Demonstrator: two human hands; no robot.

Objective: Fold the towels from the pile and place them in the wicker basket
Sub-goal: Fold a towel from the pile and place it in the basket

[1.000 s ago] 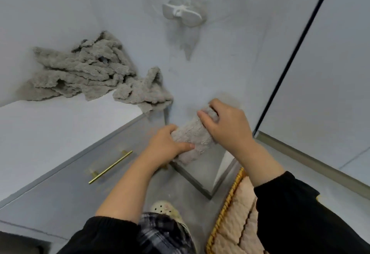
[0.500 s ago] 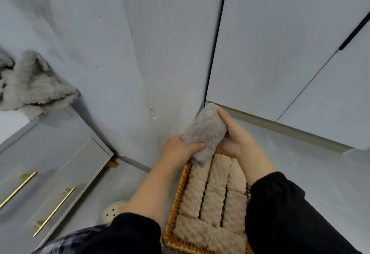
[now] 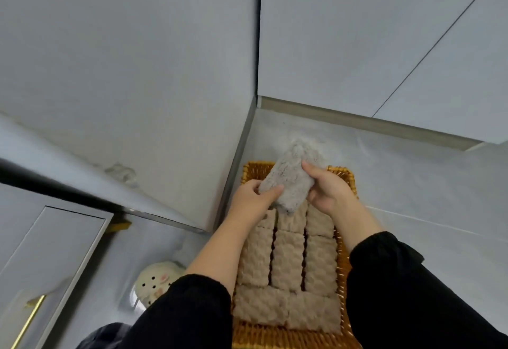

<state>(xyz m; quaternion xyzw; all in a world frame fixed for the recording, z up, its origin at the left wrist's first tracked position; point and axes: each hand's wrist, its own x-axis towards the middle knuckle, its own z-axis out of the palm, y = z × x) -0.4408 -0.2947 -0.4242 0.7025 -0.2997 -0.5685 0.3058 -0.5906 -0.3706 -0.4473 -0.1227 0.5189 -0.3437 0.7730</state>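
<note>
Grey folded towel (image 3: 288, 180) gripped by left hand (image 3: 251, 203) and right hand (image 3: 328, 190) above wicker basket (image 3: 343, 252).

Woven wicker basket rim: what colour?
Golden-orange; the woven wicker basket shows best in the head view.

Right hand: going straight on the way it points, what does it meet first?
The right hand grips the folded grey fluffy towel; beyond that, probably the far rim of the yellow wicker basket, past the beige folded towels. Depth unclear.

The person wears black sleeves (image 3: 406, 288) and a cream perforated clog (image 3: 157, 282).
</note>
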